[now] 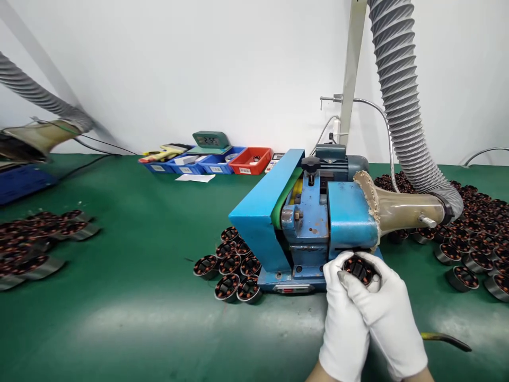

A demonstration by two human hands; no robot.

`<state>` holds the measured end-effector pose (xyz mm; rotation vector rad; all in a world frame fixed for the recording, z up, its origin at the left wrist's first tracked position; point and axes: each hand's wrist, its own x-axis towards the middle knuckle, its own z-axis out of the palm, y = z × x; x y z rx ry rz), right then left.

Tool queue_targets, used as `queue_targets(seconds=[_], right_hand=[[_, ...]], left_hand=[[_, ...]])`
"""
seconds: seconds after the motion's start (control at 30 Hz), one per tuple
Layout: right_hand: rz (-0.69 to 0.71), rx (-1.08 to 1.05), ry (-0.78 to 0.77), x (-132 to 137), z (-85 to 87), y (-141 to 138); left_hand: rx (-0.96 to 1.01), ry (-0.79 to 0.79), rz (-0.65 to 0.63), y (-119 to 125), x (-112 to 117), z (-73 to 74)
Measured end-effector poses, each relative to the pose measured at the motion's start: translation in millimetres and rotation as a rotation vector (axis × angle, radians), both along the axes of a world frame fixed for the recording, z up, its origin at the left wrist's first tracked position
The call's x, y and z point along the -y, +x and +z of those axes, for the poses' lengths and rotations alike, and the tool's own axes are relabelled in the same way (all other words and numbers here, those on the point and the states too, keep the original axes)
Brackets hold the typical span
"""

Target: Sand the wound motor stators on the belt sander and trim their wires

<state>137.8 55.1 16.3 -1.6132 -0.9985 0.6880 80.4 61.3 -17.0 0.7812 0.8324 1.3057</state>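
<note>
Both of my hands wear white gloves and are closed together on one round motor stator (359, 268) with copper windings. My left hand (342, 313) grips it from the left and below. My right hand (387, 310) wraps it from the right. The stator is held right at the front lower opening of a blue belt sander (306, 223) with a green belt. A small group of the same stators (230, 268) lies on the green mat left of the machine.
A grey ribbed extraction hose (401, 101) runs into a tan funnel (401, 209) on the machine's right. A large heap of stators (473, 233) lies at the right, another (35, 241) at the left. Blue and red bins (214, 162) stand by the wall. A dark tool (445, 339) lies near my right wrist.
</note>
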Motion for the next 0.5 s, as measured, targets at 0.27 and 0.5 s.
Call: queue_targets(seconds=[0.27, 0.5], right_hand=[[-0.042, -0.036, 0.022, 7.8, -4.6, -0.3], [-0.018, -0.182, 0.110, 59.5, -18.2, -7.0]], left_hand=[[-0.077, -0.024, 0.025, -1.6, 5.6, 1.6], [-0.369, 0.210, -0.088, -46.0, 35.2, -6.5]])
